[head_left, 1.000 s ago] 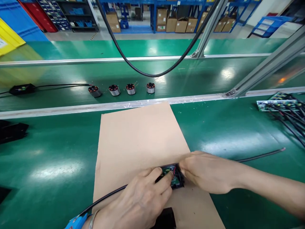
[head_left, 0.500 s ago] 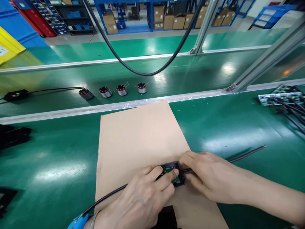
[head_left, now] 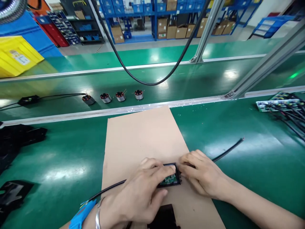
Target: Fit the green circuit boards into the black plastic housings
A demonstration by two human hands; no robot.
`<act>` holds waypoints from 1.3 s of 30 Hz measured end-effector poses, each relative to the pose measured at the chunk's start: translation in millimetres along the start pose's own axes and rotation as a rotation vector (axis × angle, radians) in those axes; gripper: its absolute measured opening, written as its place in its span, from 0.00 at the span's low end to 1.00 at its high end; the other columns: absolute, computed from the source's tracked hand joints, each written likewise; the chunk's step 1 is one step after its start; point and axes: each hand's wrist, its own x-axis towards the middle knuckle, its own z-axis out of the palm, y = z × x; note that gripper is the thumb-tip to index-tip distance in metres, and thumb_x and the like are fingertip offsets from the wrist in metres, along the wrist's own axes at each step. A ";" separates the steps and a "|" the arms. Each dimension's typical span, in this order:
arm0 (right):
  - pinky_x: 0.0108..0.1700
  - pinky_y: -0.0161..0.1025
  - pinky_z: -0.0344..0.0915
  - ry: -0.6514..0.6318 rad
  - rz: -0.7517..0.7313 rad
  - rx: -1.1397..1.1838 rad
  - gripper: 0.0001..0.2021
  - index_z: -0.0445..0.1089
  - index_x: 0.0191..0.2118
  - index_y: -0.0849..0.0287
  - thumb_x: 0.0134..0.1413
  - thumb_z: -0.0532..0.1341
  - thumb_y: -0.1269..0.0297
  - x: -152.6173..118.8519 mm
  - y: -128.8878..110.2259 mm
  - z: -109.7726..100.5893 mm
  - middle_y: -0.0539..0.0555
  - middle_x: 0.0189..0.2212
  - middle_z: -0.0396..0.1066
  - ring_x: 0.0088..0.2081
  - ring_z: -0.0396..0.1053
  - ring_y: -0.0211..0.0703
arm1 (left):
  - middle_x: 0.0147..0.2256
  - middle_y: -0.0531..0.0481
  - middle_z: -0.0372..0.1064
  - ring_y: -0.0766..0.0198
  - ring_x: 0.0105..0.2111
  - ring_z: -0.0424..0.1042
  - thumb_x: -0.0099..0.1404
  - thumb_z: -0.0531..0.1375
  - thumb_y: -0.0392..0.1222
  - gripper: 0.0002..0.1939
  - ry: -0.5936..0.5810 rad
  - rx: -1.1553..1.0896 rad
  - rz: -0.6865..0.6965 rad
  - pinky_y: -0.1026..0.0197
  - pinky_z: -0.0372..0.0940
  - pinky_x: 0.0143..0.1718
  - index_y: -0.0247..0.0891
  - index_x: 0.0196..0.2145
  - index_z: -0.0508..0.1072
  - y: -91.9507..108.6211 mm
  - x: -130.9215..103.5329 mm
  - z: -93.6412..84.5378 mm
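A small black plastic case [head_left: 178, 183] with a green circuit board [head_left: 169, 180] inside lies on the cardboard sheet. My left hand [head_left: 141, 187] holds the case from the left. Its index finger presses down at the board's upper right, and the thumb lies apart below. At the case's right end, my right hand [head_left: 202, 173] is closed around a black cable [head_left: 228, 150], whose free end sticks out to the right. Another stretch of black cable [head_left: 107, 189] runs left from under my left hand. Below the case sits a black plastic piece [head_left: 165, 217], partly covered by my left hand.
Cardboard [head_left: 140, 136] covers the middle of the green bench. Several wound stators [head_left: 138, 94] stand beyond the metal rail [head_left: 202, 101]. Black plastic parts [head_left: 14, 197] lie left, circuit boards with cables [head_left: 278, 105] right. A black cable [head_left: 152, 84] hangs in a loop overhead.
The camera view has tilted up slightly. My left thumb now shows, spread from the fingers. The cable's free end has drawn left, closer to my right hand.
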 end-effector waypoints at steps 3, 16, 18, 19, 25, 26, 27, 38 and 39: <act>0.40 0.45 0.54 0.018 0.023 0.035 0.11 0.69 0.46 0.59 0.60 0.53 0.72 -4.9 0.3 2.0 0.58 0.40 0.66 0.39 0.61 0.47 | 0.49 0.48 0.69 0.59 0.47 0.65 0.64 0.54 0.30 0.19 0.150 -0.007 0.048 0.53 0.61 0.50 0.41 0.53 0.65 -0.2 2.1 0.8; 0.37 0.44 0.54 0.068 0.047 0.087 0.12 0.70 0.39 0.62 0.60 0.50 0.75 -5.3 -3.0 7.2 0.56 0.34 0.66 0.36 0.59 0.46 | 0.52 0.43 0.67 0.54 0.50 0.62 0.63 0.51 0.33 0.25 -0.010 0.498 0.030 0.53 0.53 0.52 0.30 0.58 0.64 14.2 -0.2 31.8; 0.36 0.43 0.54 0.083 0.047 0.089 0.12 0.70 0.36 0.61 0.60 0.50 0.75 -3.7 -4.9 7.3 0.55 0.32 0.65 0.35 0.58 0.45 | 0.53 0.43 0.67 0.54 0.52 0.61 0.63 0.51 0.35 0.25 0.004 0.548 0.022 0.54 0.51 0.54 0.29 0.58 0.64 14.7 -0.9 37.1; 0.35 0.43 0.54 0.086 0.047 0.094 0.12 0.70 0.35 0.62 0.60 0.50 0.76 -2.8 -6.0 7.3 0.55 0.31 0.65 0.34 0.57 0.45 | 0.53 0.44 0.67 0.54 0.53 0.61 0.63 0.51 0.35 0.25 0.002 0.556 0.018 0.54 0.50 0.54 0.29 0.58 0.64 15.0 -1.2 39.1; 0.37 0.43 0.56 0.078 0.056 0.136 0.11 0.70 0.36 0.62 0.57 0.51 0.77 -1.1 -8.2 7.9 0.55 0.32 0.64 0.35 0.57 0.46 | 0.51 0.44 0.66 0.54 0.51 0.62 0.61 0.52 0.30 0.26 -0.051 0.403 -0.008 0.52 0.54 0.53 0.31 0.58 0.63 16.5 1.6 29.6; 0.37 0.44 0.57 0.080 0.055 0.138 0.11 0.70 0.38 0.62 0.57 0.51 0.77 -1.9 -7.3 8.0 0.56 0.32 0.64 0.36 0.58 0.46 | 0.50 0.44 0.66 0.54 0.50 0.62 0.62 0.52 0.30 0.26 -0.026 0.352 -0.006 0.52 0.56 0.52 0.33 0.58 0.63 15.3 1.9 24.9; 0.38 0.44 0.57 0.082 0.053 0.139 0.12 0.70 0.40 0.61 0.58 0.51 0.77 -2.8 -6.4 7.8 0.56 0.33 0.64 0.36 0.58 0.46 | 0.49 0.43 0.66 0.55 0.49 0.63 0.62 0.52 0.29 0.25 0.020 0.303 0.002 0.52 0.57 0.50 0.34 0.58 0.64 13.4 1.7 20.1; 0.39 0.45 0.57 0.081 0.044 0.143 0.10 0.68 0.44 0.60 0.62 0.52 0.74 -9.2 -1.4 7.7 0.55 0.35 0.65 0.37 0.59 0.46 | 0.50 0.41 0.63 0.52 0.47 0.63 0.60 0.60 0.35 0.26 0.199 0.132 -0.068 0.47 0.63 0.49 0.36 0.56 0.62 -2.6 -9.3 18.8; 0.39 0.45 0.57 0.084 0.041 0.145 0.10 0.68 0.44 0.60 0.62 0.53 0.74 -9.4 -1.1 8.3 0.55 0.35 0.65 0.37 0.59 0.46 | 0.51 0.40 0.62 0.52 0.48 0.63 0.59 0.60 0.36 0.27 0.184 0.131 -0.063 0.46 0.64 0.49 0.36 0.56 0.62 -2.1 -9.3 19.7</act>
